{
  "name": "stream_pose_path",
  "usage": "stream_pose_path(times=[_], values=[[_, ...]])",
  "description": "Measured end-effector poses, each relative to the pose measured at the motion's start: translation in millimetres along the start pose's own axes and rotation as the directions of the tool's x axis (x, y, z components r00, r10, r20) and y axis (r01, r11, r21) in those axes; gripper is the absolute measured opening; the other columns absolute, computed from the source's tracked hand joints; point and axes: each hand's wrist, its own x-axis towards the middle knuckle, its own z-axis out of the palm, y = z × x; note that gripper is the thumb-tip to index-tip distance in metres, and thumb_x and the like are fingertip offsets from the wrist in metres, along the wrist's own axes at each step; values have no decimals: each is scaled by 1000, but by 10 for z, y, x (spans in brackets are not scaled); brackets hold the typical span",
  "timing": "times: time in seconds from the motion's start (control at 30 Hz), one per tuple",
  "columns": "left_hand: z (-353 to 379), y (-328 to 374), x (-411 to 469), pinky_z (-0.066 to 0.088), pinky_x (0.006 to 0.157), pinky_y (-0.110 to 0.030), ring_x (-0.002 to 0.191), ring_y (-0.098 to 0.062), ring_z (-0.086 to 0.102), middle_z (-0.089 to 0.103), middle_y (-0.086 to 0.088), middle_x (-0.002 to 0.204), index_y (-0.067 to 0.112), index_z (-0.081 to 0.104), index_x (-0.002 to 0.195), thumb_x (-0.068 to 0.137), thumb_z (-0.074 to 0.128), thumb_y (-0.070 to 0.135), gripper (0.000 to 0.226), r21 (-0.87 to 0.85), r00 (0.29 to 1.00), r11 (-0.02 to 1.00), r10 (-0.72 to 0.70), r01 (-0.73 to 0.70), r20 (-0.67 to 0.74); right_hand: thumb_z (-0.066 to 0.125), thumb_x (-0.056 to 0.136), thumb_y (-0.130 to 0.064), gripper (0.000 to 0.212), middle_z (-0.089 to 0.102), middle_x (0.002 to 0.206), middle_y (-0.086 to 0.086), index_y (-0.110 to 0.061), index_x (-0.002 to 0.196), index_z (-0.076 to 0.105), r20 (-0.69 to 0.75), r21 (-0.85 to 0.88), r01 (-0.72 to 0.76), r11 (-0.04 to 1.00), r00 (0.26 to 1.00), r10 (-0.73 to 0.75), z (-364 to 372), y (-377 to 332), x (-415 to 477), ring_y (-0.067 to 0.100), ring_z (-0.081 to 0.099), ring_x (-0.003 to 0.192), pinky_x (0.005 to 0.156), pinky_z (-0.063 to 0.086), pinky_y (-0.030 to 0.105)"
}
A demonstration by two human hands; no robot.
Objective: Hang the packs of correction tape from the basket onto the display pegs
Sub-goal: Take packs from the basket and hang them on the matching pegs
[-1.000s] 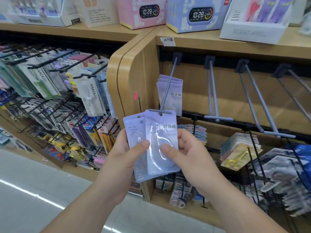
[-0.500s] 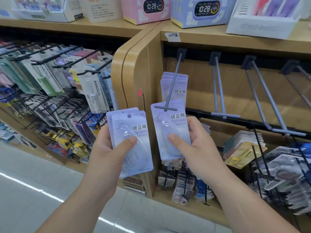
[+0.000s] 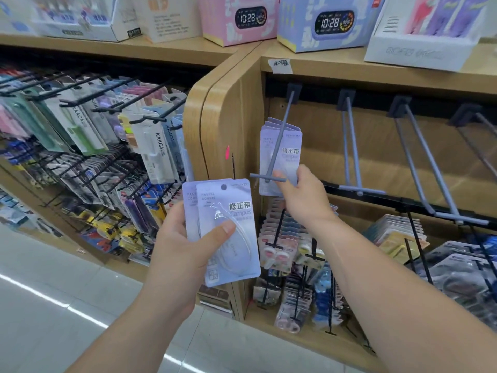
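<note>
Head view: pack (image 3: 291, 157) on peg (image 3: 281, 130), long axis vertical, label outward.

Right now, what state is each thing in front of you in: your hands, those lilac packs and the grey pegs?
Left hand, grips two packs.
Two lilac cardboard packs of correction tape, fanned, upright, not hung.
Right hand, pinches the third pack's lower edge.
Third lilac pack, threaded on the leftmost peg.
Leftmost grey metal peg, carrying packs.
Next two grey pegs, bare.

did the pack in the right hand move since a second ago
Yes: the pack in the right hand has slid back along the grey peg, past its end crossbar, toward the packs already hung there.
</note>
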Motion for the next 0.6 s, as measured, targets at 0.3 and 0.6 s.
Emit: stream_pose_path(times=[0.3, 0.6], values=[[69, 23, 45, 63, 68, -30, 91, -22, 78, 80, -3, 104, 17, 67, 115, 65, 82, 21, 52, -9, 997, 998, 65, -65, 31, 66, 94, -46, 30, 59, 104, -11, -27, 114, 54, -146, 153, 52, 987, 989, -30, -159, -88, -546, 8, 57, 90, 75, 45, 15], [189, -73, 6, 65, 74, -37, 100, -26, 77, 79, -4, 112, 23, 66, 123, 85, 82, 29, 42, -67, 991, 997, -16, 25, 132, 74, 92, -18, 21, 76, 107, -9, -25, 111, 65, 227, 464, -16, 885, 968, -102, -28, -128, -1160, 12, 72, 99, 87, 62, 41]])
